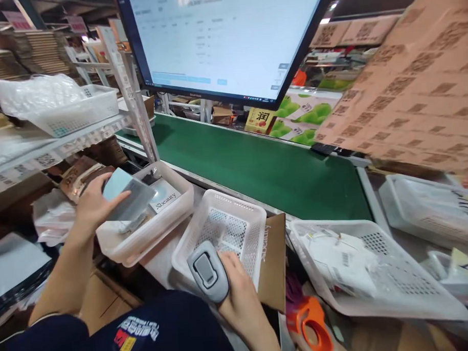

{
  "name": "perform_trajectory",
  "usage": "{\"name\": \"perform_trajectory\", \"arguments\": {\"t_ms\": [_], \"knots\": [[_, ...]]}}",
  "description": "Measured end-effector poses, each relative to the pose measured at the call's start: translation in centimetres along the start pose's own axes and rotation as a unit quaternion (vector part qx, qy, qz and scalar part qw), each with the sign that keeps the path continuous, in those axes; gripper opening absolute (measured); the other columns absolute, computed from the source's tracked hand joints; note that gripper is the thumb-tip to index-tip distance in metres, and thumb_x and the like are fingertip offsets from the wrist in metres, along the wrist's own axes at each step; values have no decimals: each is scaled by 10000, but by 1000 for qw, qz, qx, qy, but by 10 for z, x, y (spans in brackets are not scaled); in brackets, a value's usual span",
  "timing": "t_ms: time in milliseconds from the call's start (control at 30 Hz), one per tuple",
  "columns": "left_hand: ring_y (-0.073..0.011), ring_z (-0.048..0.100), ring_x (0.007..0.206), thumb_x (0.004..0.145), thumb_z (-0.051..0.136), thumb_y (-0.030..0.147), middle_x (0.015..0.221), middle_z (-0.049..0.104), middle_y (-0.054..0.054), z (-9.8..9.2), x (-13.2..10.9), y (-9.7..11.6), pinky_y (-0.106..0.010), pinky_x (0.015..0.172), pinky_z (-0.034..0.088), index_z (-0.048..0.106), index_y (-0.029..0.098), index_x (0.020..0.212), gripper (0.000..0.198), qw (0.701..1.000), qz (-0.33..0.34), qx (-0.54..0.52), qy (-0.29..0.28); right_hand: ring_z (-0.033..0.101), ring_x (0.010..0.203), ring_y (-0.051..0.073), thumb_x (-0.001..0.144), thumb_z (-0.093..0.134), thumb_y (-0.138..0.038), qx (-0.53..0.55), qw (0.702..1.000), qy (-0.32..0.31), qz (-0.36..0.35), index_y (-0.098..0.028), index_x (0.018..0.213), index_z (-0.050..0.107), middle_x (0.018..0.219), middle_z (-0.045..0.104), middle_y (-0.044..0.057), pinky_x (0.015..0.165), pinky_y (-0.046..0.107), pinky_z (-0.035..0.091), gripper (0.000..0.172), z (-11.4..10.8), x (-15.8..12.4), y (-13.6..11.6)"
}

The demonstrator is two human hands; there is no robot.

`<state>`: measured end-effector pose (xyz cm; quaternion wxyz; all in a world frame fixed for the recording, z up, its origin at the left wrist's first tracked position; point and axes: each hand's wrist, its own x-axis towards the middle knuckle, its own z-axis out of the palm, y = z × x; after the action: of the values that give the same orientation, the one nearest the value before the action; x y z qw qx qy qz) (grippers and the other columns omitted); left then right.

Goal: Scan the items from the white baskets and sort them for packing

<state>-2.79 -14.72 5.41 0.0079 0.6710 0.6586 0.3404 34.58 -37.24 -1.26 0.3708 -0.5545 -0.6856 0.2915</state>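
My left hand (94, 198) grips a small light-blue and grey box (131, 194) by its edges, above the left white basket (159, 227). Inside that basket lie a white box lettered "beauty" (163, 196) and some clear plastic wrapping. In my right hand (238, 283) is a grey handheld barcode scanner (208, 271), its head over the near side of the middle white basket (235, 201). The scanner's handle is mostly hidden by my fingers. White items show through the bottom area of the middle basket.
A green conveyor belt (241, 157) runs behind the baskets, under a large monitor (225, 42). To the right stand a basket of white packets (376, 303) and an orange tape dispenser (310, 326). A shelf with a plastic-filled basket (82, 111) is at left; a cardboard sheet (408, 97) hangs right.
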Motion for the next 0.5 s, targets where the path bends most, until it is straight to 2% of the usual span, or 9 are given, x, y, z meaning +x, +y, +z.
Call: {"name": "perform_trajectory", "arguments": {"t_ms": [67,133,200,267,333,400,467,500], "knots": [[-392,674,1315,816,820,659,1439,698,-153,0,-3,28,-575,1200,556,648,183,1438,802,997,18,-70,27,746,1083,309,837,572,-122,-37,998,-58,-8,-204,1626,552,1307,623,149,882,443,645,793,-1,15,-26],[-365,683,1295,796,845,652,1425,693,-143,14,-9,53,-511,1167,581,635,197,1426,805,988,22,-151,20,741,1104,341,817,587,-125,-100,987,-123,-2,-188,1699,489,1367,620,172,897,477,650,889,-2,29,-51],[-345,691,1287,785,850,628,1407,703,-134,41,-22,75,-468,1143,591,621,207,1418,793,974,13,-227,-11,736,1162,384,801,602,-122,-164,970,-180,14,-171,1751,431,1422,621,194,950,518,650,966,-4,39,-69],[-339,686,1315,822,815,611,1425,697,-146,76,-42,94,-462,1157,581,595,203,1438,771,955,-3,-291,-62,736,1200,421,791,602,-121,-208,954,-210,42,-173,1777,400,1451,627,206,965,547,650,1008,-6,41,-72],[-348,671,1367,910,725,618,1506,652,-193,111,-60,107,-487,1183,568,538,184,1520,772,937,-21,-324,-128,742,1207,435,769,599,-132,-217,952,-200,75,-174,1754,444,1460,638,205,952,553,655,998,-8,30,-58],[-379,602,1485,988,640,619,1640,548,-250,138,-63,111,-531,1255,515,465,153,1621,806,938,-7,-289,-194,751,1202,422,736,589,-146,-198,965,-142,97,-179,1691,526,1453,659,193,944,531,657,958,-8,3,-26],[-407,461,1626,1027,617,589,1761,410,-273,152,-46,103,-557,1352,406,432,125,1679,822,956,34,-180,-229,766,1176,384,720,561,-154,-163,980,-46,105,-206,1603,601,1420,692,168,921,483,654,885,-7,-32,15],[-416,390,1673,1029,631,556,1793,364,-274,154,-30,95,-555,1389,347,449,106,1679,811,963,52,-121,-235,774,1143,359,760,539,-162,-141,984,-5,110,-229,1549,634,1382,714,147,895,456,649,798,-6,-50,35]]}}
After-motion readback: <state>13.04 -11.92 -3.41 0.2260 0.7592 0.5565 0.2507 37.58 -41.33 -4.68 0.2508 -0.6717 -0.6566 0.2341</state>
